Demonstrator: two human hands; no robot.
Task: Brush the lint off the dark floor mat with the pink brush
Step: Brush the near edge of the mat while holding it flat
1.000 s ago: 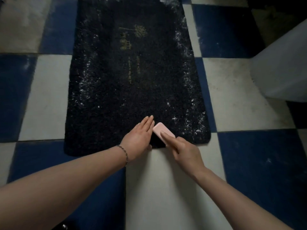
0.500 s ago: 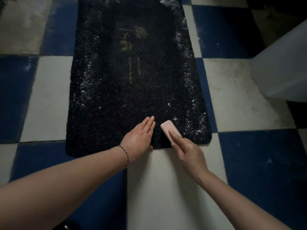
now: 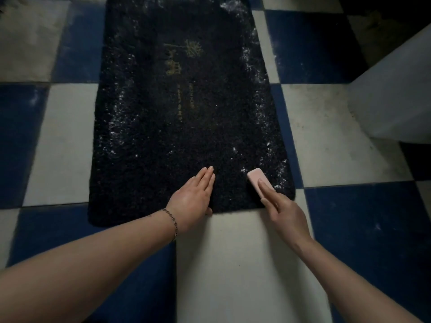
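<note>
The dark shaggy floor mat (image 3: pixel 186 127) lies lengthwise on the tiles, with faded gold print near its middle. White lint (image 3: pixel 258 106) streaks its right border, and more lint speckles the left side. My left hand (image 3: pixel 192 199) presses flat on the mat's near edge, fingers together, a thin bracelet on the wrist. My right hand (image 3: pixel 283 213) holds the pink brush (image 3: pixel 257 180) against the mat near its front right corner, fingers laid along the brush's back. The bristles are hidden underneath.
The floor is a checker of blue tiles (image 3: pixel 363 231) and white tiles (image 3: pixel 233 264). A pale slanted block or wall base (image 3: pixel 396 96) rises at the right, a short way from the mat's right edge.
My right hand has slid the pink brush to the right along the mat's near edge, away from my left hand. The left hand has stayed pressed in place.
</note>
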